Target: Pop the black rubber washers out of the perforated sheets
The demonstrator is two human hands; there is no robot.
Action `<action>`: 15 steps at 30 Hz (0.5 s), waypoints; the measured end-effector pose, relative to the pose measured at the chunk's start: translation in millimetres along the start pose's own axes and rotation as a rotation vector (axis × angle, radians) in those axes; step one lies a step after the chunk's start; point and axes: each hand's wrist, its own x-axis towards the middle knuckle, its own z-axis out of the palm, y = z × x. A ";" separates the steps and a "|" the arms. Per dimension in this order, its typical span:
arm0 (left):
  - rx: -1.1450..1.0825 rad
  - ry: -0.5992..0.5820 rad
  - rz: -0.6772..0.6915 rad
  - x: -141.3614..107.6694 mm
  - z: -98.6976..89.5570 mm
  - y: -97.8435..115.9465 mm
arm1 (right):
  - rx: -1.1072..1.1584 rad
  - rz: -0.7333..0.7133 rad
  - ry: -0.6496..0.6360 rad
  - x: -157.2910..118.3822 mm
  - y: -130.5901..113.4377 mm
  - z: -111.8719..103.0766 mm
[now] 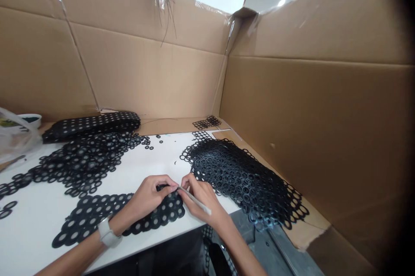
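The step in hand looks like fine work over the right end of the sheet (92,213), lower centre of the frame. The left hand's (152,194) fingers are pinched, on what I cannot tell; the right hand's (203,198) hold a pale tool (198,202). Next seems to need a steady grip. The counter's (141,163) edge runs just below; mesh (240,172) crowds right, bare room lies above centre-left.

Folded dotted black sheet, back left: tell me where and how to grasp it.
Take the dotted sheet by its rounded right end, probably from the right: it points along the cardboard base, while loose black rings heap along the front and a cardboard wall stands behind.
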 end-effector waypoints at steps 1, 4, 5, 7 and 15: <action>-0.001 0.000 0.001 -0.4 0.2 0.0 | 0.002 0.007 0.002 0.4 -0.4 0.0; -0.003 0.016 0.007 -1.4 0.0 -0.1 | 0.086 0.037 0.051 0.2 -1.0 -3.5; -0.001 0.019 0.009 -1.6 -0.4 -0.3 | 0.121 0.041 0.069 -0.2 -1.0 -5.1; 0.006 0.013 0.012 -1.9 -1.5 -0.8 | 0.166 0.038 0.091 -1.6 -0.7 -7.9; -0.008 0.028 0.027 -2.6 -1.0 -2.4 | 0.165 0.022 0.121 -6.4 5.0 -3.7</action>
